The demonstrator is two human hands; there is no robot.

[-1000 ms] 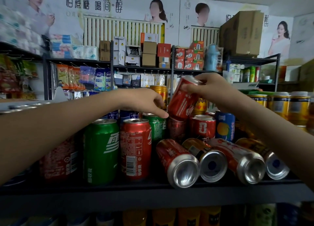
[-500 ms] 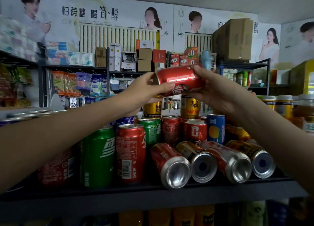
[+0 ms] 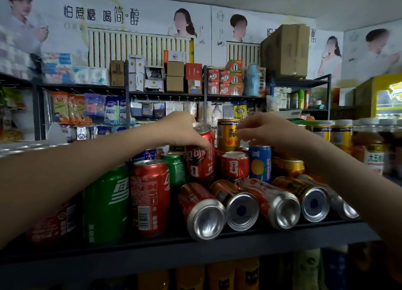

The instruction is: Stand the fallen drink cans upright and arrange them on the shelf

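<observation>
Here, the left hand grips the tall red can from above, fingers curled over its lid and thumb down its front. The can is upright near the middle of the shelf, with its base hidden behind the cans lying in front of it.

To the right of the tall red can, the right hand hovers with its fingers loosely curled, holding nothing. Its fingertips are just beside the top of a yellow can; I cannot tell whether they touch it. The yellow can stands upright immediately right of the tall red can. Lower down on that same side stand a short red can and a blue can.

In front of the tall red can, five cans lie on their sides in a row, silver bottoms facing the camera. They are a fallen red can, a fallen brown can, a fallen orange can, a fallen gold can and, farthest right, a fifth fallen can partly behind the right forearm.

Left of the tall red can, a small green can, a red cola can and a big green can stand upright.
</observation>
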